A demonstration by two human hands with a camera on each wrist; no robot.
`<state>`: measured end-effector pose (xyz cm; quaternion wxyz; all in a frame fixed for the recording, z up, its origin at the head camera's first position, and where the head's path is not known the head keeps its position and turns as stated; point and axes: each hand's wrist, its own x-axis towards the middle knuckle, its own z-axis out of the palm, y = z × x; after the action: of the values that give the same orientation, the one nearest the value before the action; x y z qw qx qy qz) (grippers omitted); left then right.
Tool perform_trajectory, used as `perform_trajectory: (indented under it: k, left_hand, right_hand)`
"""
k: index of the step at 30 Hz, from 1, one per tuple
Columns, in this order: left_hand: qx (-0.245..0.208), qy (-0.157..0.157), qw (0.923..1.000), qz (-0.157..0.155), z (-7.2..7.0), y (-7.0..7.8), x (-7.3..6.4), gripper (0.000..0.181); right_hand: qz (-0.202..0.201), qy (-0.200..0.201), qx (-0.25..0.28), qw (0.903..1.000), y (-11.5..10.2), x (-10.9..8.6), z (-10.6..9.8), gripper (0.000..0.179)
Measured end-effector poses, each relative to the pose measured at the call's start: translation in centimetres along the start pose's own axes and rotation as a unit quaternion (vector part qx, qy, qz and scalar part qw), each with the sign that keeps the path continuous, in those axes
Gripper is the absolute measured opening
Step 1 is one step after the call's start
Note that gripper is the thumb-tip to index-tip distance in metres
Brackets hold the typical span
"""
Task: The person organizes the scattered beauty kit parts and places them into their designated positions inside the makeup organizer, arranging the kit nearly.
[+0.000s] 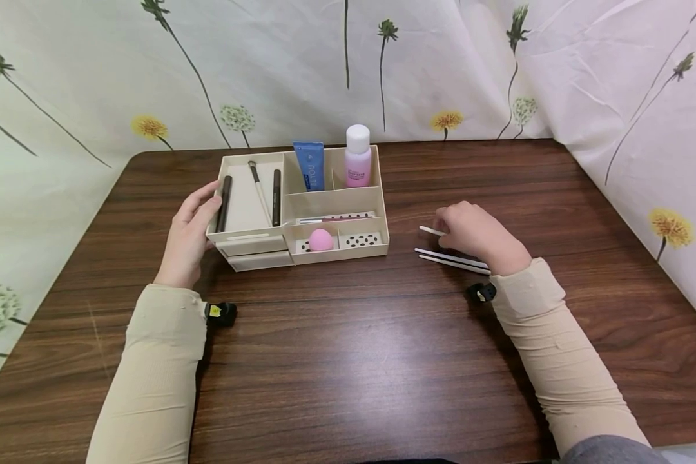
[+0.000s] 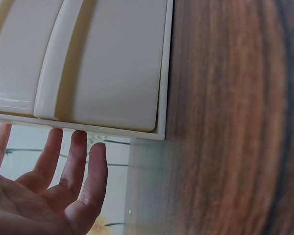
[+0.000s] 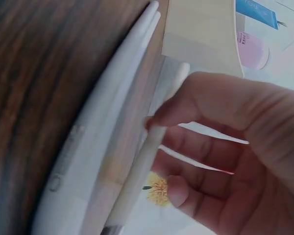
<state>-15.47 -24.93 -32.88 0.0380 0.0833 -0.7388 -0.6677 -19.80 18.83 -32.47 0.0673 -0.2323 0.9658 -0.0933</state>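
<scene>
My left hand (image 1: 188, 235) rests against the left side of a cream makeup organizer (image 1: 255, 243), its fingertips touching the side wall in the left wrist view. To the organizer's right, my right hand (image 1: 478, 232) pinches a slim white-handled makeup brush (image 3: 142, 161) between thumb and fingers. A dark ferrule shows at that brush's lower end in the right wrist view; its bristles are out of sight. Two more slim white handles (image 1: 449, 261) lie side by side on the table just in front of this hand, and the nearer one carries lettering in the right wrist view.
Inside the organizer are a blue tube (image 1: 311, 169), a pink bottle with white cap (image 1: 357, 158), a pink sponge (image 1: 321, 240), dark pens (image 1: 276, 196) and a brush (image 1: 260, 190). The brown table (image 1: 336, 361) meets a flowered cloth (image 1: 301, 77) at the back.
</scene>
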Motion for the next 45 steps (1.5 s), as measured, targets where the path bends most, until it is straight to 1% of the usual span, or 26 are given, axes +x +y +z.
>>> perform_trajectory:
  k: [4,7,10,13,17,21,26,29,32,39,45]
  left_hand:
    - [-0.003,-0.001,1.0000,0.001,0.0,0.0,0.0,0.049]
    - [-0.004,0.001,1.0000,0.002,-0.1,0.0,0.0,0.049]
    - [-0.008,0.002,1.0000,0.003,-0.2,-0.1,0.0,0.049]
    - [-0.006,0.003,1.0000,0.002,-0.3,-0.1,0.1,0.049]
    - [0.008,0.005,1.0000,0.000,-0.3,-0.2,0.1,0.049]
    - [0.007,0.004,1.0000,0.001,-0.3,-0.2,0.1,0.049]
    - [-0.005,0.002,1.0000,0.002,-0.2,-0.2,0.1,0.049]
    - [0.003,0.002,1.0000,0.002,-0.1,-0.2,0.1,0.049]
    - [0.010,0.003,0.9999,0.001,-0.1,-0.2,0.0,0.049]
    - [0.009,0.000,1.0000,0.003,0.0,-0.2,-0.1,0.049]
    - [0.017,0.003,0.9998,0.001,0.1,-0.1,0.0,0.049]
  right_hand:
    - [-0.023,0.041,0.004,0.9989,-0.3,-0.1,-0.3,0.013]
    - [-0.049,0.077,-0.003,0.9958,-0.7,-0.2,-0.4,0.014]
    - [-0.072,0.120,-0.010,0.9902,-1.3,-0.4,-0.6,0.015]
    - [-0.096,0.164,-0.015,0.9816,-2.0,-0.6,-0.7,0.015]
    - [-0.141,0.222,-0.019,0.9646,-2.9,-0.8,-0.7,0.016]
    - [-0.181,0.267,-0.022,0.9462,-3.7,-0.9,-0.7,0.017]
    - [-0.209,0.298,-0.030,0.9308,-4.6,-1.0,-0.9,0.017]
    - [-0.226,0.313,-0.031,0.9222,-5.1,-1.1,-1.0,0.017]
    - [-0.247,0.330,-0.027,0.9107,-5.7,-1.3,-1.0,0.016]
    - [-0.289,0.382,-0.009,0.8780,-7.1,-1.8,-1.2,0.009]
    - [-0.320,0.430,-0.010,0.8441,-8.0,-2.0,-1.3,0.014]
